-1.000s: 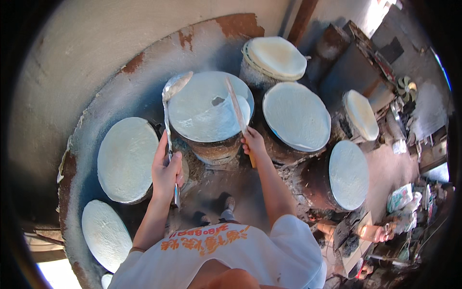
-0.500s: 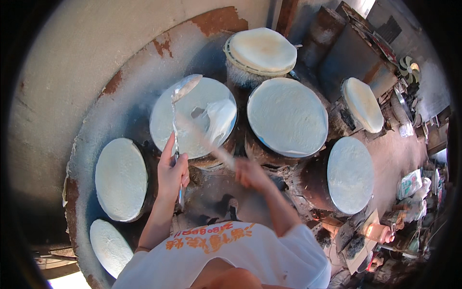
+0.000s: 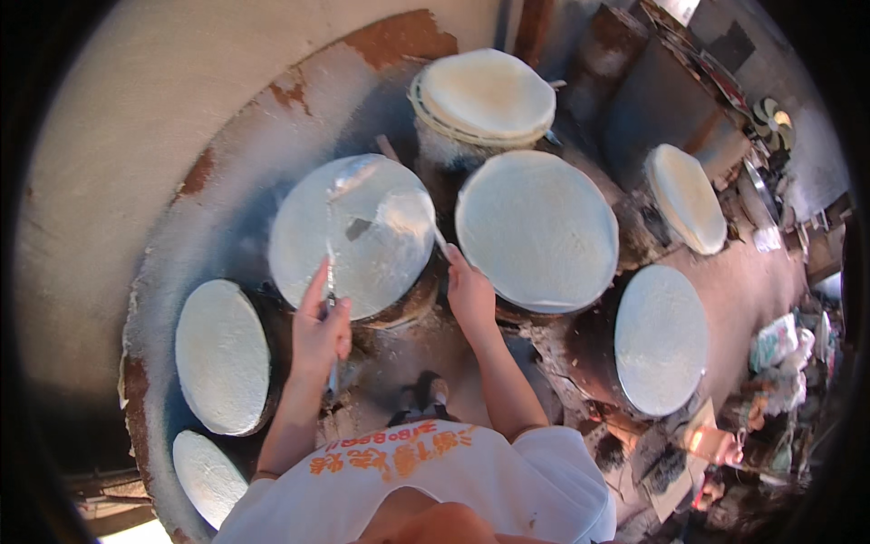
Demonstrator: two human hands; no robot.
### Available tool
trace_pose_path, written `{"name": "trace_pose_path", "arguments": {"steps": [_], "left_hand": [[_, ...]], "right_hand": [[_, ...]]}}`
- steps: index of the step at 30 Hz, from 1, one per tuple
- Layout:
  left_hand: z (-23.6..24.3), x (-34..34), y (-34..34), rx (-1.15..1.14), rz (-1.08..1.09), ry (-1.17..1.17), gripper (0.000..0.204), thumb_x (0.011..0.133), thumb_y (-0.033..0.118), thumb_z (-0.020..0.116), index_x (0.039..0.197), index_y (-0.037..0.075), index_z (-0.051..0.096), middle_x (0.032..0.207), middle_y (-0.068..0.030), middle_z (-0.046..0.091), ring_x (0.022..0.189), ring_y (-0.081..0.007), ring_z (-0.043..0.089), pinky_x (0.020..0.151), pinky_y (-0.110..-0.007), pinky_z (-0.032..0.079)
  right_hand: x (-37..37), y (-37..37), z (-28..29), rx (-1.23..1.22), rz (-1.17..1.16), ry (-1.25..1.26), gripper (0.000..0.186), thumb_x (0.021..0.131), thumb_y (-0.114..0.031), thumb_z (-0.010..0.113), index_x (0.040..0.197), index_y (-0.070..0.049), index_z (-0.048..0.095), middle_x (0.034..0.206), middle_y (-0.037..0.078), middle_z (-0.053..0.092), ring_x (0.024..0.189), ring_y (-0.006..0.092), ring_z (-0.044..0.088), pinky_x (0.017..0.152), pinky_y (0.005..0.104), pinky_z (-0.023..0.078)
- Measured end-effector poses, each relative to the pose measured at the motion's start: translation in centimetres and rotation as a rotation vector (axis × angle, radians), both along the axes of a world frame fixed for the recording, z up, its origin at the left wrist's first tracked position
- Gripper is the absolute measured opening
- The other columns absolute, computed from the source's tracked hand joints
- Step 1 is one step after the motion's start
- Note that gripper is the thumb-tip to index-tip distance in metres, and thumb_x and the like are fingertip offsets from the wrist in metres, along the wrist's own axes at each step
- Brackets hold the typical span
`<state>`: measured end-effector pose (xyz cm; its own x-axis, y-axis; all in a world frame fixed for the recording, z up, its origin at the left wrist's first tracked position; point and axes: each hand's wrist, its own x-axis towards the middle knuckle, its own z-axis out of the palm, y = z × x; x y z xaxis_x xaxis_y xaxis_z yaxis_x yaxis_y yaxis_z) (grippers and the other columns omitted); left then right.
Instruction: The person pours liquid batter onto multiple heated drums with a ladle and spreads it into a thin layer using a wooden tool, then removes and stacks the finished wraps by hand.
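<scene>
My left hand grips a long metal ladle, its bowl blurred over the upper middle of a round griddle coated with pale batter. The coating has a dark gap and a brighter white patch beside it. My right hand is closed on a flat wooden spreader, which slants to that griddle's right edge. Close to my right hand stands a second round griddle, covered in an even pale layer.
More coated griddles on drums stand left and right. Stacked pale rounds lie behind; another round tilts at right. A curved rusty wall rings the left side. A fan and clutter lie far right.
The spreader has swept from right to left across the middle griddle, then back to its right edge. The white patch changed shape. The view shifted, moving that griddle lower left.
</scene>
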<state>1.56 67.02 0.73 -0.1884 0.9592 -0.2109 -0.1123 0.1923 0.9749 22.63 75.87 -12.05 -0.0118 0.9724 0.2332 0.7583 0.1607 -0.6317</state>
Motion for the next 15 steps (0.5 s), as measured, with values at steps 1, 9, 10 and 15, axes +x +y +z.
{"name": "trace_pose_path", "arguments": {"steps": [1, 9, 10, 15], "left_hand": [[0.3, -0.3, 0.5, -0.022, -0.018, 0.047, 0.061, 0.091, 0.004, 0.051, 0.146, 0.015, 0.027, 0.053, 0.0029, 0.043, 0.036, -0.0049, 0.036, 0.033, -0.022, 0.030], [0.3, -3.3, 6.5, -0.157, -0.163, -0.848, 0.043, 0.097, 0.014, 0.046, 0.138, 0.025, 0.038, 0.063, 0.0039, 0.037, 0.041, -0.0036, 0.036, 0.035, -0.020, 0.033], [0.6, -4.4, 5.8, -0.165, -0.234, -1.175, 0.037, 0.099, 0.016, 0.042, 0.135, 0.025, 0.043, 0.064, 0.0035, 0.037, 0.042, -0.0032, 0.038, 0.036, -0.021, 0.036], [1.4, -5.2, 6.2, -0.134, -0.017, -1.135, 0.023, 0.097, 0.014, 0.047, 0.117, 0.023, 0.053, 0.062, 0.0047, 0.038, 0.042, -0.0019, 0.039, 0.034, -0.017, 0.034]], "right_hand": [[0.4, -0.4, -1.3, -0.044, -0.033, -0.005, 0.032, 0.089, -0.012, 0.050, 0.120, -0.010, 0.057, 0.073, 0.019, 0.061, 0.066, 0.0383, 0.061, 0.059, 0.0478, 0.048], [-2.0, 0.8, -0.1, -0.160, 0.012, -0.095, 0.035, 0.087, -0.015, 0.049, 0.121, -0.014, 0.054, 0.075, 0.019, 0.061, 0.069, 0.0382, 0.061, 0.061, 0.0487, 0.049], [0.6, -1.0, 0.0, -0.188, -0.062, -0.102, 0.036, 0.086, -0.015, 0.053, 0.122, -0.015, 0.055, 0.078, 0.020, 0.063, 0.069, 0.0384, 0.062, 0.061, 0.0478, 0.049], [-1.6, -5.0, -1.8, -0.047, 0.154, -0.004, 0.039, 0.084, -0.012, 0.057, 0.123, -0.015, 0.057, 0.073, 0.021, 0.060, 0.065, 0.0382, 0.059, 0.059, 0.0457, 0.048]]}}
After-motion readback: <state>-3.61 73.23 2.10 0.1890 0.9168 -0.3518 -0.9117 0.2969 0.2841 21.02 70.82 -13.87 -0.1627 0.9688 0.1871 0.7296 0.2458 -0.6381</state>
